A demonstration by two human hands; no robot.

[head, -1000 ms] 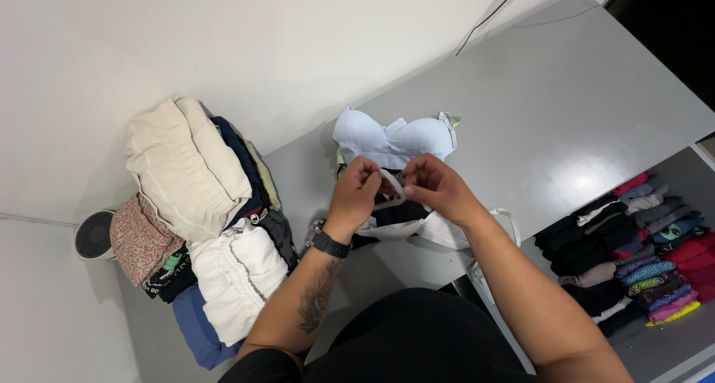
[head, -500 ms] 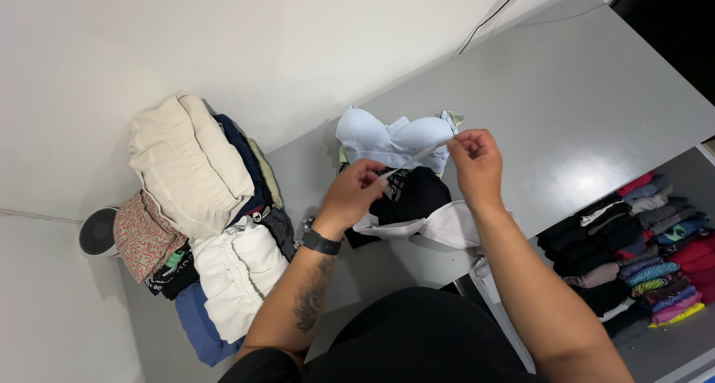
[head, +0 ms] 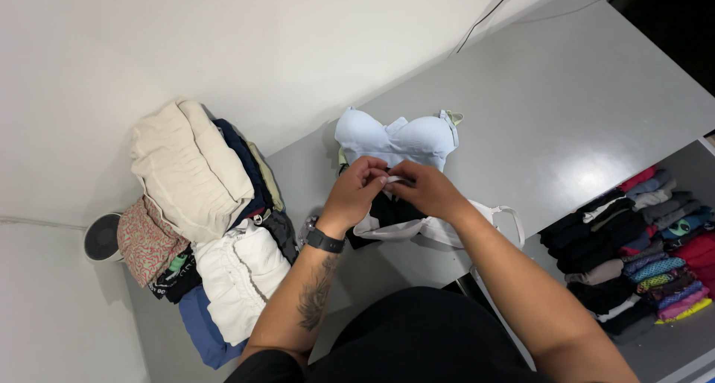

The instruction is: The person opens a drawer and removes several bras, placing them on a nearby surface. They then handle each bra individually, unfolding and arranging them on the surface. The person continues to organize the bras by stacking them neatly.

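Left hand point(head: 356, 191) and right hand point(head: 426, 191) side by side, fingertips meeting over a thin white strap point(head: 395, 180). Fingers point(head: 375, 176) of both hands pressed together, pinching that strap between them. Black band on the left wrist.

Just under the fingers: a soft white bra point(head: 439, 230) with a black cloth piece point(head: 387, 210) lying in it, one looped strap sticking out to the right. Just past the fingers: a pale blue bra point(head: 395, 138), smooth and puffy, with two round cups.

All of it on a flat grey bench point(head: 566, 107), shiny in one spot.

Well to the left of the fingers: a tall pile of folded clothes point(head: 197, 211). Thick cream knit on top, crinkly white cloth below, dark blue folds, a small flowery piece at the edge.

Well to the right, lower down: an open drawer point(head: 640, 241) full of little rolled cloths in black, grey, pink, teal and yellow.
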